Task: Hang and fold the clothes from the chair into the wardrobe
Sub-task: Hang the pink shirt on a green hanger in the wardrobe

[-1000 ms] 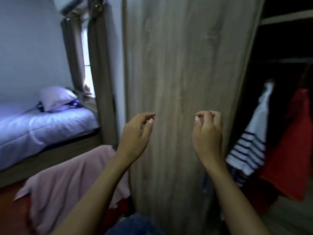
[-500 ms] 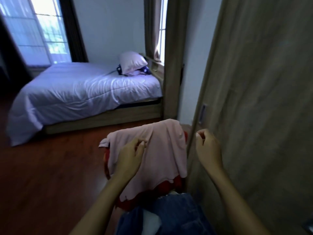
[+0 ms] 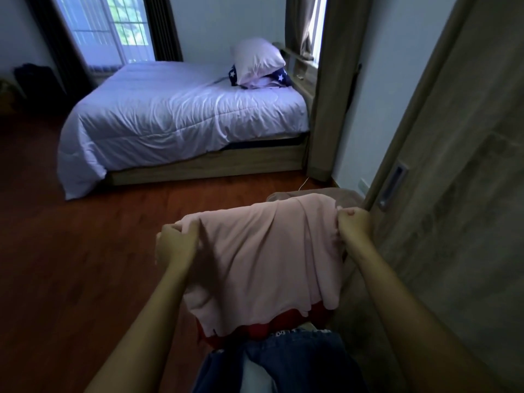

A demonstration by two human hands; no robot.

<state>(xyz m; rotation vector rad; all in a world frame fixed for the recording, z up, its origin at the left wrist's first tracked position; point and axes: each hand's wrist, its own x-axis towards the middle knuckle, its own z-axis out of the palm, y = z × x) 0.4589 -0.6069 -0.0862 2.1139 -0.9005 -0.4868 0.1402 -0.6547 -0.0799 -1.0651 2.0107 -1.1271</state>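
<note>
A pink garment [image 3: 263, 253] is draped over the chair back, low in the middle of the head view. My left hand [image 3: 175, 245] grips its left top edge and my right hand [image 3: 353, 225] pinches its right top corner. Beneath it a red garment [image 3: 272, 326] shows along the lower hem, and blue jeans [image 3: 295, 361] lie on the chair seat at the bottom edge. The chair itself is mostly hidden; only a brown part [image 3: 326, 192] shows behind the pink cloth. The wardrobe's wooden door [image 3: 459, 171] stands close on the right.
A bed [image 3: 181, 117] with a pale duvet and a pillow [image 3: 258, 59] stands ahead across the wooden floor [image 3: 85, 265]. A wooden post [image 3: 326, 109] and curtained window sit by the bed's right end. A dark bag [image 3: 34, 80] is at far left.
The view has turned from the wardrobe door and hanging clothes down to the chair. Both hands, empty a second ago, have dropped onto the pink garment and taken hold of its top edge.
</note>
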